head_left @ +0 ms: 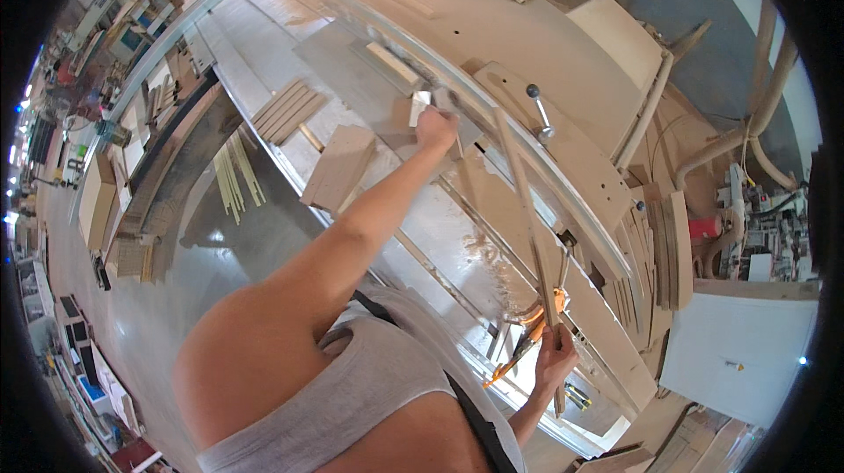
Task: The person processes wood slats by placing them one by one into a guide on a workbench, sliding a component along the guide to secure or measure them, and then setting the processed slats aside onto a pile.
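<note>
Pale wood: long thin strip (526,209), slanting across the near side of the metal rail (580,200), its far end close to that rail. Right hand (556,354) grasps the strip's near end, well short of the rail. Left hand (437,127), fingers curled, just this side of the rail, against a small whitish block (420,108); whether gripping it, cannot tell. Orange-handled tool (537,330) near the right hand, same side of the rail. Also nearside: brown block (340,165), grooved block (288,111). Crank (541,112) beyond the rail, black-knobbed.
</note>
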The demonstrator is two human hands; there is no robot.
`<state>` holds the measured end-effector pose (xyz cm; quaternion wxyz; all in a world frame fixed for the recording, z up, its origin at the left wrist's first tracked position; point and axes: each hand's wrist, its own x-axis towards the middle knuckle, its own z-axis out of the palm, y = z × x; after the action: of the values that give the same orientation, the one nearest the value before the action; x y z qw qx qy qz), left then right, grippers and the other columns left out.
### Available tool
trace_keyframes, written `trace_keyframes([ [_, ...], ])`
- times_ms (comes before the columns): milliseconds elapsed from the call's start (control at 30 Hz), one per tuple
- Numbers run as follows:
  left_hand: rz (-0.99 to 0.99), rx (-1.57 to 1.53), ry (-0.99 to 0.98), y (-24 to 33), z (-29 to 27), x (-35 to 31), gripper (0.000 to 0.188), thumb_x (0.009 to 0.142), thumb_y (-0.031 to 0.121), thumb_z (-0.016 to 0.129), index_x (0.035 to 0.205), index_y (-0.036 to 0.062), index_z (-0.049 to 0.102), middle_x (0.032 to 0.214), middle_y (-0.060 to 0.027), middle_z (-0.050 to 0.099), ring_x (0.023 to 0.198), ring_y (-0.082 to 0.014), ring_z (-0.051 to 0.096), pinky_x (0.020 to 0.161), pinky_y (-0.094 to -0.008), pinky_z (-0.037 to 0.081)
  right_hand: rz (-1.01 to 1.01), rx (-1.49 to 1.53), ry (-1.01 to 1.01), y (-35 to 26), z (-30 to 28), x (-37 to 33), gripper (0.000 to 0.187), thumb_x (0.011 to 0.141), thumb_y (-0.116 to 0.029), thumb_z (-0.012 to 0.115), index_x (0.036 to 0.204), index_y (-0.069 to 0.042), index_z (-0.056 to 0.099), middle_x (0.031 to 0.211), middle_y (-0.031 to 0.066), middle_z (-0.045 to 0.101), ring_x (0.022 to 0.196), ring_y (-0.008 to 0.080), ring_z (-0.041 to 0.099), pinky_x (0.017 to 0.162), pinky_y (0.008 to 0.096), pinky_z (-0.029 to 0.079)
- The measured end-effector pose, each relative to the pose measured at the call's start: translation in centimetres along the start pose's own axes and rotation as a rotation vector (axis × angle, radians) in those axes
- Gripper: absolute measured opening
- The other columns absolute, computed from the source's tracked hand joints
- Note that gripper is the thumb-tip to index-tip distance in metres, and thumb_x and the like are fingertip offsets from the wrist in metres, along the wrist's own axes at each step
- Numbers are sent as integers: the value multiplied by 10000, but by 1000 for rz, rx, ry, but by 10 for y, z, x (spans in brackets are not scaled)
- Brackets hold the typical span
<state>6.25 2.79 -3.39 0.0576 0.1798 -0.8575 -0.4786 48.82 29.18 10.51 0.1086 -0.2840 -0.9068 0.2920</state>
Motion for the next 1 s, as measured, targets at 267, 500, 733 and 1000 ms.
trace_keyframes([
  [267, -158, -393, 11, 29, 48, -38, 364, 806, 153, 667, 1120, -25, 625, 1050, -217, 655, 1014, -295, 633, 901, -401, 495, 90, -64, -77, 47, -11, -3, 227, 859, -157, 739, 1013, 7, 710, 737, 147, 665, 629, 191, 622, 618, 326, 499],
  [500, -254, -744, -36, 44, 60, -39, 276, 851, 61, 520, 1098, 10, 631, 1003, -106, 648, 918, -208, 604, 834, -335, 479, 52, -187, -100, 49, -44, 25, 173, 827, -173, 732, 990, -113, 740, 750, 124, 690, 659, 262, 672, 641, 382, 522],
  [733, -309, -834, -37, 31, 29, 5, 287, 824, 5, 517, 1087, 39, 627, 1004, -63, 606, 953, -179, 543, 891, -314, 436, -55, -281, -132, 43, -33, 78, 255, 809, -230, 767, 1031, -107, 749, 830, 146, 719, 767, 336, 706, 688, 423, 543],
  [1000, -281, -822, -134, 24, 2, 22, 287, 815, 25, 573, 1095, 54, 629, 1044, -57, 608, 1002, -174, 537, 925, -310, 416, -133, -334, -160, -17, -3, 134, 265, 809, -246, 760, 1036, -109, 749, 800, 145, 715, 748, 356, 702, 677, 435, 545],
])
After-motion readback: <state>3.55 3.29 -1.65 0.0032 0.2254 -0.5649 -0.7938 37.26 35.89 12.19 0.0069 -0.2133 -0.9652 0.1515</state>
